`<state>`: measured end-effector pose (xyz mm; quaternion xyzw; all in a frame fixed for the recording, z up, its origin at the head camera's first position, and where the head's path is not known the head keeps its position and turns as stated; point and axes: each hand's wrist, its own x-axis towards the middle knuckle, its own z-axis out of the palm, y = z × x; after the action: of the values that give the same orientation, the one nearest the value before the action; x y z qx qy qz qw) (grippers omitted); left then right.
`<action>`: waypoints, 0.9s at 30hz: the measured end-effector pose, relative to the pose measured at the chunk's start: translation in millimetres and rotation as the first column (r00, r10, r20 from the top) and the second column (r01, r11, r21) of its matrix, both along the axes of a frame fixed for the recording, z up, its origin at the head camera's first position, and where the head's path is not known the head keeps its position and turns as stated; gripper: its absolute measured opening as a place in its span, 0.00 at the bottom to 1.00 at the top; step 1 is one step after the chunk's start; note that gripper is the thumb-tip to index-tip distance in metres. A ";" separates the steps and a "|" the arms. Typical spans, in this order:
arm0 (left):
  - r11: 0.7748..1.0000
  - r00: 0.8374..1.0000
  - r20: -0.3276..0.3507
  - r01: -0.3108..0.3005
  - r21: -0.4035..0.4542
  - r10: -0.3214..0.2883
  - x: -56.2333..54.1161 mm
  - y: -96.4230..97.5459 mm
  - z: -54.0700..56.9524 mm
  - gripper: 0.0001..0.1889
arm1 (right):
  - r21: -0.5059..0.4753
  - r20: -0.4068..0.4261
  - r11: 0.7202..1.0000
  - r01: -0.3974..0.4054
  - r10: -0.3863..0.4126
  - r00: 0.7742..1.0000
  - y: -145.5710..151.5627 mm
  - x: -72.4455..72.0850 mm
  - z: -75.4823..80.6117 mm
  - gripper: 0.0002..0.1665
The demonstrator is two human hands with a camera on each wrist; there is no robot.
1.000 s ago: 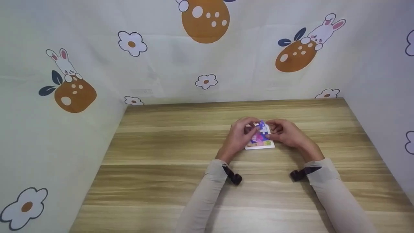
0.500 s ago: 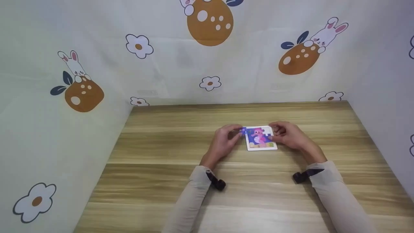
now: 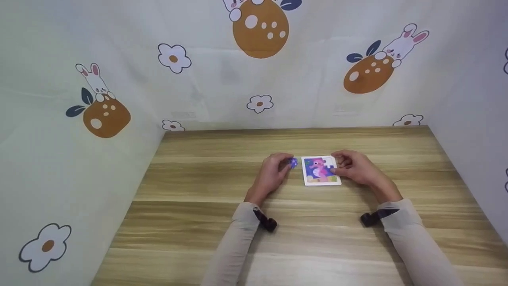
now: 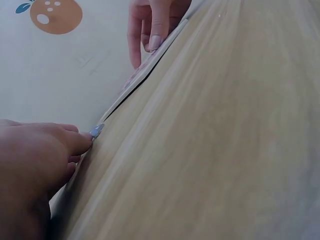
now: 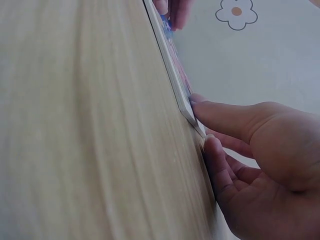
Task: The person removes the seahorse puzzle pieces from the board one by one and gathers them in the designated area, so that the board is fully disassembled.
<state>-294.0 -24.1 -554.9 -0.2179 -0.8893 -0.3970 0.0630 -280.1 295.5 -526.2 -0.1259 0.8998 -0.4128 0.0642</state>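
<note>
A small square jigsaw puzzle (image 3: 317,174) with a pink seahorse on blue lies flat in a white frame (image 3: 323,184). White backing shows in a gap at its upper right. My left hand (image 3: 270,172) pinches a purple-blue puzzle piece (image 3: 293,163) between thumb and fingers, just left of the frame; the left wrist view catches that piece (image 4: 97,130) nearly edge-on. At the right side, my right hand (image 3: 355,169) grips the puzzle's edge. In the right wrist view its thumb (image 5: 220,114) rests on the top face, with the other fingers curled beside the frame.
The wood-grain table (image 3: 190,222) reaches back to a pale cloth wall (image 3: 214,79) printed with rabbits, oranges and flowers. Similar cloth stands along the left and right sides. A black camera is strapped at each cuff.
My left hand has come off the puzzle and moved left, carrying the purple-blue piece away and uncovering the seahorse picture. The right hand stays at the right edge. The head view has shifted slightly.
</note>
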 end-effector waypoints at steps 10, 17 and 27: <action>0.998 0.999 0.026 -0.029 -0.061 0.031 -1.3 3.8 1.4 0.17 | 0.005 0.014 1.000 0.016 -0.016 1.000 -1.0 -0.4 -1.4 0.37; 0.999 1.000 -0.002 -0.022 -0.047 0.022 -2.3 3.2 0.1 0.16 | 0.018 -0.022 1.000 0.009 -0.009 1.000 -2.7 -0.4 -0.8 0.34; 1.000 0.999 0.028 -0.017 0.018 0.017 -0.7 2.1 1.8 0.17 | 0.015 0.024 1.000 0.021 -0.021 0.999 -1.2 -1.8 -1.3 0.36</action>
<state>-294.6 -22.0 -553.1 -0.2041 -0.8882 -0.4077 0.0560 -281.9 294.3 -527.5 -0.1111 0.9031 -0.4085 0.0718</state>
